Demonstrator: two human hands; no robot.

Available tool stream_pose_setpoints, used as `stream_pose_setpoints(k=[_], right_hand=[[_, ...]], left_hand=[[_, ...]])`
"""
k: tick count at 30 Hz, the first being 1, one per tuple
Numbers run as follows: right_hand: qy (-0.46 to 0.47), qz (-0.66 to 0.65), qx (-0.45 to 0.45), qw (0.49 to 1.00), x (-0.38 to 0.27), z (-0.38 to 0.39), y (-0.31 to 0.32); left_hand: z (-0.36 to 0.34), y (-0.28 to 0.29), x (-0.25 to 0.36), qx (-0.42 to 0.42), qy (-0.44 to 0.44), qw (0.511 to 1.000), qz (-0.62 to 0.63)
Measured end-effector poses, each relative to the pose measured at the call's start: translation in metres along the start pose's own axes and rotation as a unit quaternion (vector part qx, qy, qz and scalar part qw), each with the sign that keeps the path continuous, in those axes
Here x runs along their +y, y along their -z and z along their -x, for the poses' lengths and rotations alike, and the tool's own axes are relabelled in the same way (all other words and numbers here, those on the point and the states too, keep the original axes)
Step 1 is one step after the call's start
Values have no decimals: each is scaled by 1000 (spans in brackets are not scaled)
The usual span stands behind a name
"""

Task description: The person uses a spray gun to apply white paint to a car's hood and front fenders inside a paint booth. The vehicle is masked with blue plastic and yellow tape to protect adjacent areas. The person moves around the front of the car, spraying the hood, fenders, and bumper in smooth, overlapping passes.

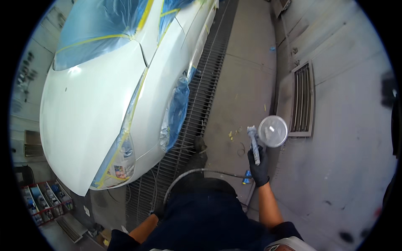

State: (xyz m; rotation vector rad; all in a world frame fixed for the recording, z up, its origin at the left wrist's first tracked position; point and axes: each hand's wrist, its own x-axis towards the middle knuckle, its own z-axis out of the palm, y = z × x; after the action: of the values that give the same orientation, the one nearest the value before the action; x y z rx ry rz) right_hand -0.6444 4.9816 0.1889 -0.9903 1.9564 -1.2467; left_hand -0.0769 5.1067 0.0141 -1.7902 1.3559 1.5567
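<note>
My right hand [259, 167], in a black glove, is wrapped round a spray gun [253, 144] with a greyish, coated body. A round translucent paint cup [273, 131] sits on the gun, held out to the right of the car. From below that hand a dark air hose [201, 170] curves across my front towards my left side. My left hand [158, 211], also in a black glove, is low beside my body near the hose; its fingers are hidden. Left of me stands a white car [92, 108], its windscreen and wheel covered with blue masking film [179, 111].
A dark floor grating [205, 75] runs along the car. Yellow tape scraps [230, 134] lie on the grey floor [238, 92]. The right wall has a louvred vent [302, 100]. A red-edged rack [46, 203] of bottles and cans stands at lower left.
</note>
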Motion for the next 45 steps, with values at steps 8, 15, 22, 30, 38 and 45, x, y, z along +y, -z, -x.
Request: stream_pose_setpoints(k=[8, 15, 22, 30, 38, 45], right_hand=[[-38, -54, 46, 997, -20, -238, 49], [-41, -75, 49, 995, 21, -463, 133], [-18, -85, 13, 996, -3, -746, 233], [8, -108, -67, 992, -102, -1008, 178], [107, 2, -416, 903, -204, -1180, -12], [56, -13, -631, 773, -209, -1271, -169]], left_hand=[[-48, 83, 267, 57, -20, 995, 85], [-60, 185, 672, 171, -170, 970, -4], [-32, 221, 989, 211, -279, 935, -47], [-79, 274, 1111, 310, -169, 872, 339], [-276, 344, 1139, 361, -98, 846, 379], [-319, 401, 1199, 405, -21, 832, 379]])
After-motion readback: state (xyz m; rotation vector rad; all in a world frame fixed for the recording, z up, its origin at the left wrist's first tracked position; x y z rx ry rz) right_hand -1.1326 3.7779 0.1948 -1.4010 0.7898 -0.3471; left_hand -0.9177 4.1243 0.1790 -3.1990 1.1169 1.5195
